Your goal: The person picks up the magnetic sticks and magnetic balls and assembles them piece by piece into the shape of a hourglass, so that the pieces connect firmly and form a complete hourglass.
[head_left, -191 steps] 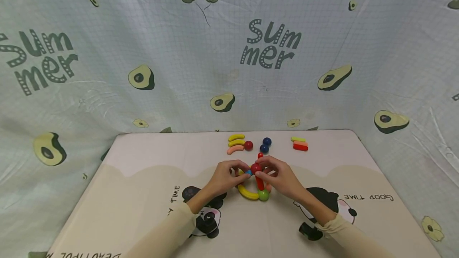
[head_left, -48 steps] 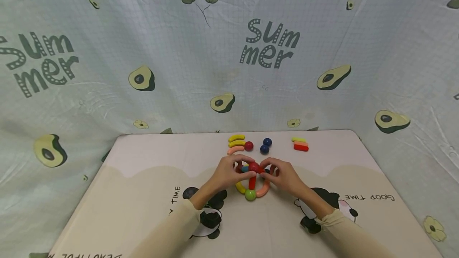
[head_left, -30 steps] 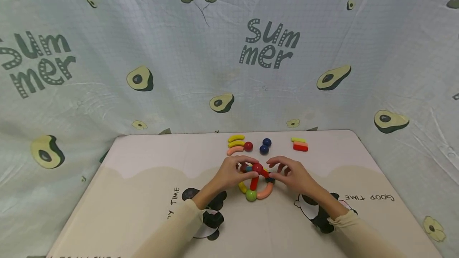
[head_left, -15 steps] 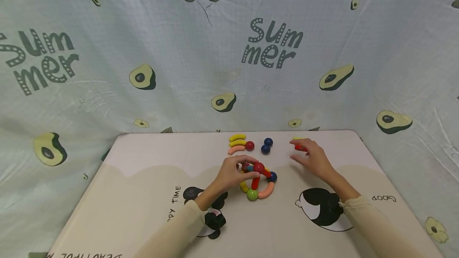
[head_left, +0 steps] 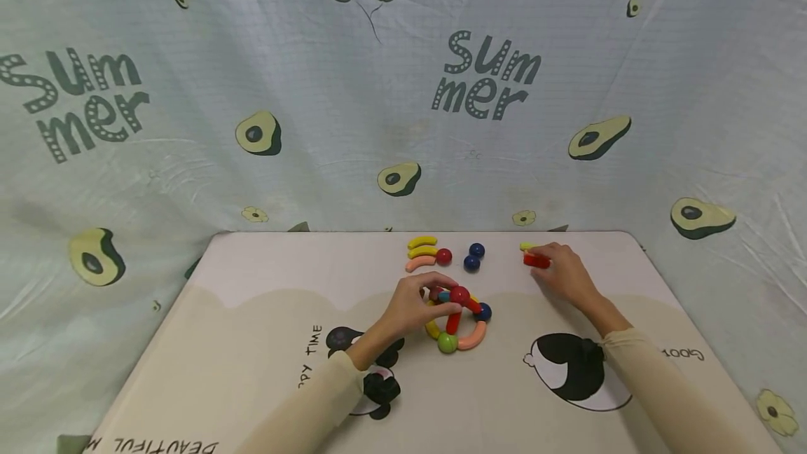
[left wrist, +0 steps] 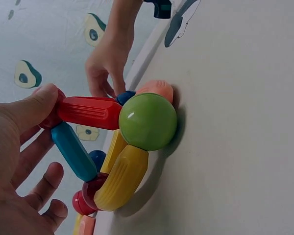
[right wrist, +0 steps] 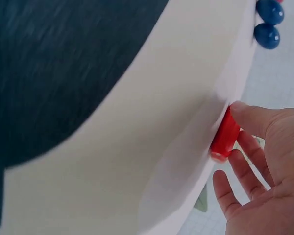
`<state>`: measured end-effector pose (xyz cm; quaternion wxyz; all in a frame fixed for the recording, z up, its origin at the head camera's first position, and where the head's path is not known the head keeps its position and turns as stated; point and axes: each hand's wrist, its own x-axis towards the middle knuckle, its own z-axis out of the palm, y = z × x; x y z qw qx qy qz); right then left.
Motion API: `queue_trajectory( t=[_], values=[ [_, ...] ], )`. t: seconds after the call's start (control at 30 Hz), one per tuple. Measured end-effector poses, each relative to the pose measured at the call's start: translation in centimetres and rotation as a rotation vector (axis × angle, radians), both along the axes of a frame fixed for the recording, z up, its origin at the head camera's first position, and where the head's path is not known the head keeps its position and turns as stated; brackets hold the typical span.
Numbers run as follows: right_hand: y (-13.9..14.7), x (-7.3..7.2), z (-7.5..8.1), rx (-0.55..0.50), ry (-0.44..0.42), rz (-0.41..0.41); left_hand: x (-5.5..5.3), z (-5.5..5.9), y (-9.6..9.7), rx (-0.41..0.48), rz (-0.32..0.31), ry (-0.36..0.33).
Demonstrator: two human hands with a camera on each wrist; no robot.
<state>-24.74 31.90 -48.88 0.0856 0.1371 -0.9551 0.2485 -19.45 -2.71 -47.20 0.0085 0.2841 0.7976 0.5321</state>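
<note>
My left hand (head_left: 412, 307) pinches the red ball (head_left: 459, 295) at the top of a magnetic ball-and-rod model. From that ball, a straight red rod (left wrist: 90, 112) runs down to the green ball (left wrist: 148, 121), another red rod (head_left: 473, 305) to a blue ball (head_left: 483, 312), and a light-blue rod (left wrist: 73, 151) to a dark red ball. Curved yellow (left wrist: 122, 177) and pink (head_left: 473, 336) rods form the ring below. At the back right, my right hand (head_left: 567, 275) grips a loose red rod (right wrist: 226, 133) between thumb and fingers.
Two yellow curved rods (head_left: 422, 252), a pink curved rod (head_left: 420, 263) and a red ball (head_left: 444, 256) lie at the back of the table (head_left: 252, 342). Two blue balls (head_left: 472, 263) sit right of them. A yellow-green rod (head_left: 526, 246) lies beyond my right hand.
Earlier, both hands were at the model, where a red rod joined the top ball to the blue ball. My right hand then let go and moved back right to the loose red rod.
</note>
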Motion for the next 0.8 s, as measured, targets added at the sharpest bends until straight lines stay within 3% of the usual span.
queue_trajectory(
  t=[0.43,0.8],
  values=[
    [0.49,-0.57,0.04,0.047,0.001,0.049,0.1,0.41,0.25,-0.015,0.013,0.014],
    [0.08,0.04,0.67,0.083,-0.04,0.09,0.19,0.23,0.2,-0.024,0.023,-0.009]
  ],
)
